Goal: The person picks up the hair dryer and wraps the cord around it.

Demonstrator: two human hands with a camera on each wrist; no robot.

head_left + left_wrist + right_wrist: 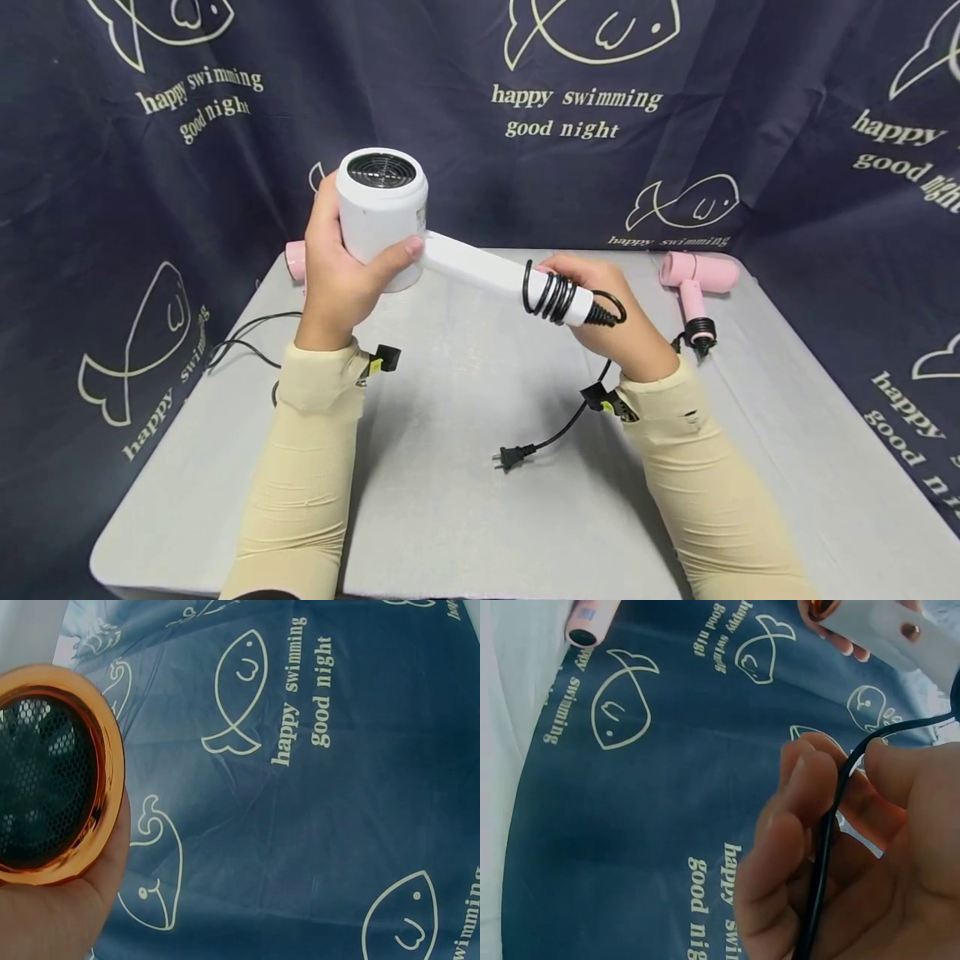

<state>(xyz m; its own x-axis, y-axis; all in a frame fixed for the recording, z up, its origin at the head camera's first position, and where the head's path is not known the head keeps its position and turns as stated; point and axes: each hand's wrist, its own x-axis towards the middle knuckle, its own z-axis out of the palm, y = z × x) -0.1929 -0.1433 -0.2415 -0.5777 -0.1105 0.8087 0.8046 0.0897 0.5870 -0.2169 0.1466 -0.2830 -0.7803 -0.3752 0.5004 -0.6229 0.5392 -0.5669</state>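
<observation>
A white hair dryer (382, 221) is held up above the table, its round black intake grille facing up. My left hand (333, 279) grips it round the barrel, thumb across the front. In the left wrist view its copper-coloured rim (111, 761) surrounds a dark mesh. The handle (472, 268) slants down to the right, with the black power cord (551, 296) wound several times round its end. Beside that end, my right hand (637, 337) holds the cord between thumb and curled fingers, as the right wrist view shows. The cord's two-pin plug (513, 457) hangs free lower down.
A pink hair dryer (697, 273) with its cord wrapped round the handle lies at the table's back right. Another pink object (296, 260) sits at the back left, partly hidden by my left hand, near a loose black cord (243, 340). A dark printed curtain (465, 192) encloses the grey table (450, 517).
</observation>
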